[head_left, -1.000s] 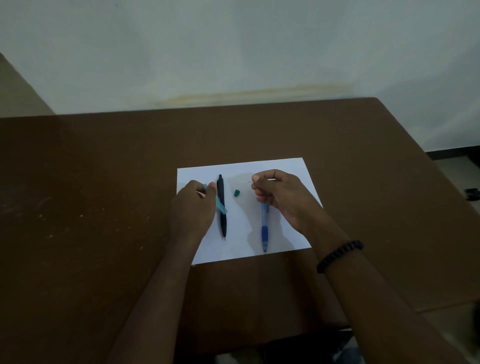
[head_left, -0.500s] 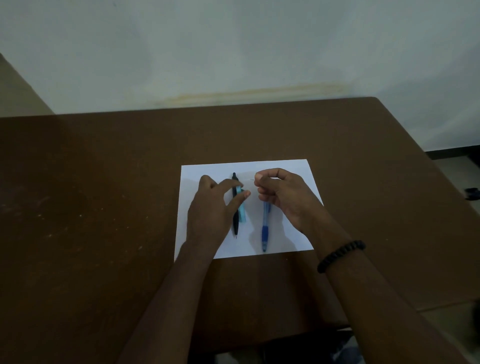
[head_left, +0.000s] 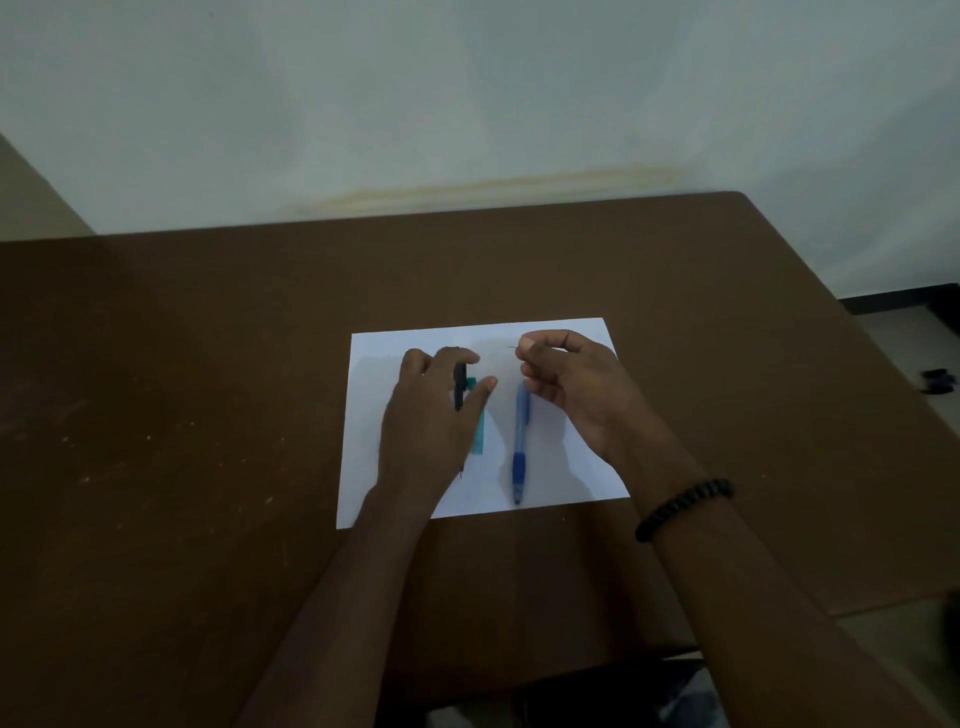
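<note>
The left hand (head_left: 428, 431) lies flat on the white paper (head_left: 374, 364), fingers spread over the black pen (head_left: 459, 384). It hides most of that pen and the upper part of the teal barrel (head_left: 479, 439) just beside it. The right hand (head_left: 576, 389) pinches a thin rod (head_left: 513, 348) between thumb and forefinger, and only the rod's tip shows. The blue pen (head_left: 519, 441) lies on the paper, its top end under the right hand. The light over the desk (head_left: 208, 415) is dim, so print on the pens cannot be made out.
</note>
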